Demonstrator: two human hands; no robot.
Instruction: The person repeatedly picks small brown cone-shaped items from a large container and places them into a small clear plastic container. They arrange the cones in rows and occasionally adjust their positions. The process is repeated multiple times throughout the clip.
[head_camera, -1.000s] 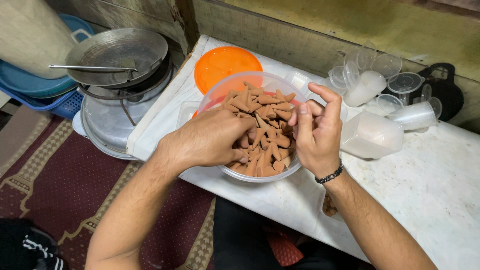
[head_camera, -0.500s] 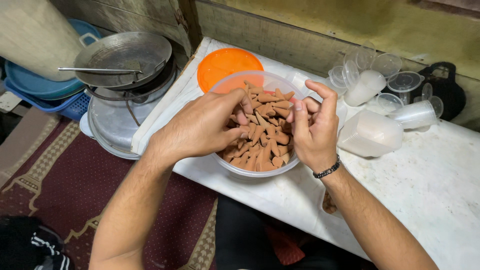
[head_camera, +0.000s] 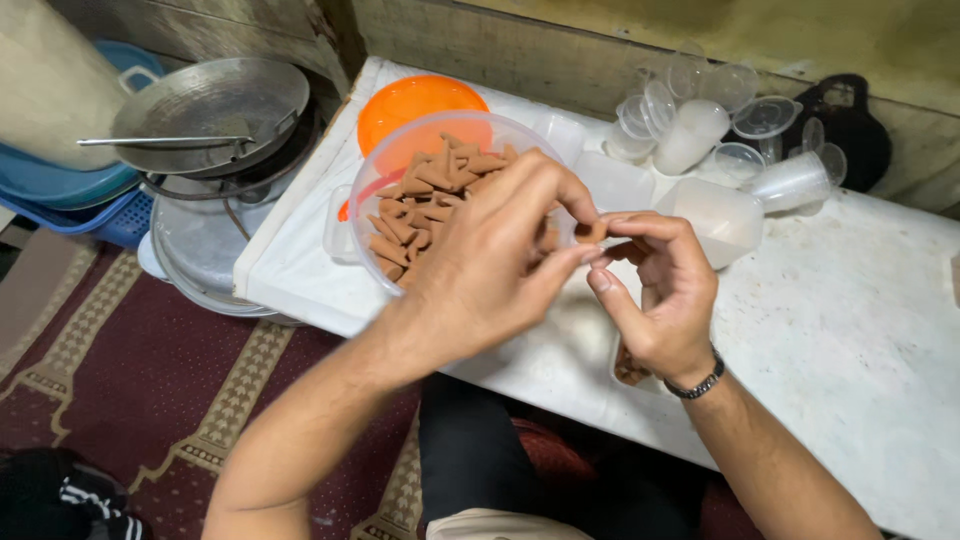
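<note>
A clear plastic bowl (head_camera: 372, 215) full of small brown cone-shaped pieces (head_camera: 420, 190) stands on the white table (head_camera: 850, 330). My left hand (head_camera: 490, 275) is lifted in front of the bowl, with its fingertips meeting those of my right hand (head_camera: 665, 295). Both pinch a single brown cone (head_camera: 592, 232) between them. A dark bracelet circles my right wrist. Under my right hand, a small clear container (head_camera: 630, 368) with a few brown pieces is partly hidden.
An orange lid (head_camera: 415, 100) lies behind the bowl. Clear plastic cups and lids (head_camera: 700, 125) are scattered at the back, next to a black bag (head_camera: 850, 130). Metal pans (head_camera: 210, 100) and blue baskets (head_camera: 70, 195) sit to the left, over a red patterned carpet (head_camera: 130, 390).
My left hand has come up out of the bowl and moved right to meet my right hand. One cone is now pinched between the fingertips, away from the pile.
</note>
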